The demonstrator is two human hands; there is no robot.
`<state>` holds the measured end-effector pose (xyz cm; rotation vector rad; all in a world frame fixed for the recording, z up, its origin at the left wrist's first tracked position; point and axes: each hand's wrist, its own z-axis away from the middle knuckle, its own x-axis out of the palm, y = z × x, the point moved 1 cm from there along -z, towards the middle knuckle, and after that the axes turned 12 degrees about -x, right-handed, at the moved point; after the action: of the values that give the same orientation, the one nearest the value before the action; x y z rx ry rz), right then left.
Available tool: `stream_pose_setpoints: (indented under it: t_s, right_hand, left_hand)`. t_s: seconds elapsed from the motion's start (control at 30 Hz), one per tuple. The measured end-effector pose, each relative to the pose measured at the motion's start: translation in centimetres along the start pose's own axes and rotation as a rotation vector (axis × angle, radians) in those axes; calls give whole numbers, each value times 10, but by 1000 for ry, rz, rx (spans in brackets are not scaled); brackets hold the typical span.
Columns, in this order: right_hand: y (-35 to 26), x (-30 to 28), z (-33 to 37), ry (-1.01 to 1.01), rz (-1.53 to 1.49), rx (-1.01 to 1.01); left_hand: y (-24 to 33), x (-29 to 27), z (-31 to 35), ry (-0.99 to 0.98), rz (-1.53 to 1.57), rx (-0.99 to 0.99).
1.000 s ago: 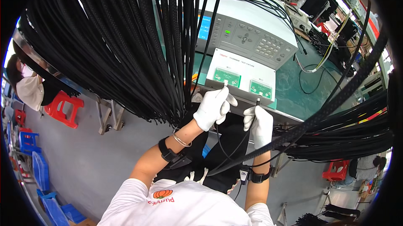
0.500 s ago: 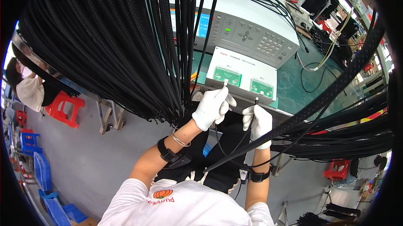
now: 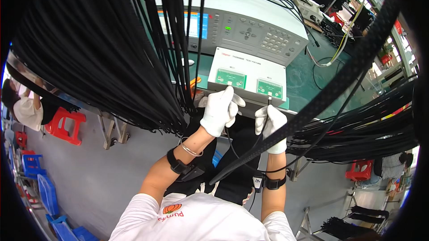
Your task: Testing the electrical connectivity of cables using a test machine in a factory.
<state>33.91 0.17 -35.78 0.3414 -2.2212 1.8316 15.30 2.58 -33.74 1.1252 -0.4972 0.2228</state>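
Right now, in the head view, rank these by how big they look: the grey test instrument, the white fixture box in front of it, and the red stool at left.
1. Grey test instrument, largest.
2. White fixture box.
3. Red stool, smallest, though the fisheye rim shrinks and bends it, so its true size is unsure.

White gloves, black wristbands, white T-shirt

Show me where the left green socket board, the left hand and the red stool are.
Left green socket board (image 3: pixel 231 78), head view, on its green top face.
Left hand (image 3: pixel 220 110), head view, on the back of the white glove.
Red stool (image 3: pixel 66 124), head view, on its seat.
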Motion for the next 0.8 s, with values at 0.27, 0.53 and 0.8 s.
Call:
stream_pose_setpoints:
  t_s: [0.27,0.53,0.8]
  right_hand:
    - [6,2,2,34,-69,12]
    - [-36,9,-7,67,216,88]
    - [-152,85,86,52,1156,-1155]
  left_hand:
    - [-6,-10,-3,-64,2,29]
    - [-32,-9,73,255,-859,952]
    - [-107,43,60,-484,-1534,946]
